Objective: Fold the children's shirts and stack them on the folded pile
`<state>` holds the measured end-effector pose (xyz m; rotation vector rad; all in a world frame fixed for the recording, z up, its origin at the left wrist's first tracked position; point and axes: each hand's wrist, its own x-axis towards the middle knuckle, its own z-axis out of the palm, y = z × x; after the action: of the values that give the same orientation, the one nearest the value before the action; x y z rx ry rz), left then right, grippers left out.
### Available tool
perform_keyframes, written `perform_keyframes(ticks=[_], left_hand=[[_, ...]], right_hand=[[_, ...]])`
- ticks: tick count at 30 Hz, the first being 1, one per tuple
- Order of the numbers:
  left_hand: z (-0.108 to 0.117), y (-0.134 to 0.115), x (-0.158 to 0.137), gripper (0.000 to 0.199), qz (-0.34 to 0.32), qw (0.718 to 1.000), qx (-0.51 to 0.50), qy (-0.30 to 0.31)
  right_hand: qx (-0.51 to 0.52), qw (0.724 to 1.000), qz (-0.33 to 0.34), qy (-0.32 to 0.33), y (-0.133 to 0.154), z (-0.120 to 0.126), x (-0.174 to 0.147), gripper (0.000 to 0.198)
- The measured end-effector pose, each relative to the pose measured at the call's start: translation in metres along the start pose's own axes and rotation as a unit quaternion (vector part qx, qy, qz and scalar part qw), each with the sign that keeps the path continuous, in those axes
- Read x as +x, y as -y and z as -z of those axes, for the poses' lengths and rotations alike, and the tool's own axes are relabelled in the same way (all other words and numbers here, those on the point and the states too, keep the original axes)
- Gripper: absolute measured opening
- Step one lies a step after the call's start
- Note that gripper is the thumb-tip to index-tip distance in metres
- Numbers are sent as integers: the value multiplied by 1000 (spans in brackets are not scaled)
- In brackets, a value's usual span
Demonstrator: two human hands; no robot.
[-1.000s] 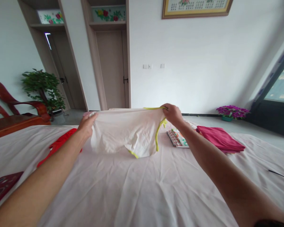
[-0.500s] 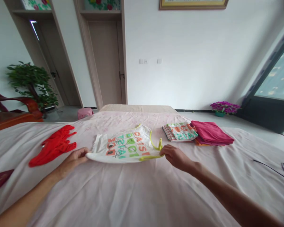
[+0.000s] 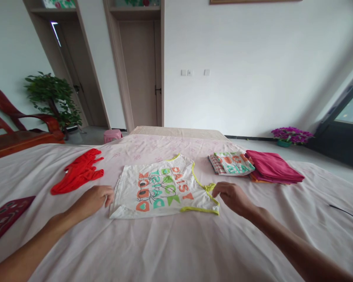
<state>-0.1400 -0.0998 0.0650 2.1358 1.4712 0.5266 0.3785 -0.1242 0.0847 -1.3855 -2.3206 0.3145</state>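
A small white shirt [image 3: 164, 190] with yellow-green trim and a colourful print lies flat, print up, on the pale pink bed sheet [image 3: 170, 243]. My left hand [image 3: 95, 199] rests at its left edge, fingers loosely curled and touching the hem. At the shirt's right edge my right hand [image 3: 232, 197] hovers by the yellow-trimmed corner, fingers relaxed. Neither hand grips the cloth.
A crumpled red garment [image 3: 78, 175] lies to the left. Folded clothes, a printed piece [image 3: 233, 163] and a magenta stack [image 3: 273, 166], sit to the right. A dark red patterned cloth [image 3: 4, 215] is at the far left; a black cable [image 3: 345, 211] at the right. A red wooden chair [image 3: 14, 129] and a plant [image 3: 54, 98] stand beyond.
The shirt went from held up in the air to laid flat on the sheet, print up. Both hands let go of its edges and now rest beside it.
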Motion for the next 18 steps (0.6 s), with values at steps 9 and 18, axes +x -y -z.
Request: perform_keyframes(ticks=[9,18], left_hand=[[-86,-58,124,51,4,991,82,-104],[-77,21,95,65,171,948,243,-117]], right_hand=[[-41,998,45,33,58,-114,127,51],[-137,983,-90,85,-25,-107,134,61]])
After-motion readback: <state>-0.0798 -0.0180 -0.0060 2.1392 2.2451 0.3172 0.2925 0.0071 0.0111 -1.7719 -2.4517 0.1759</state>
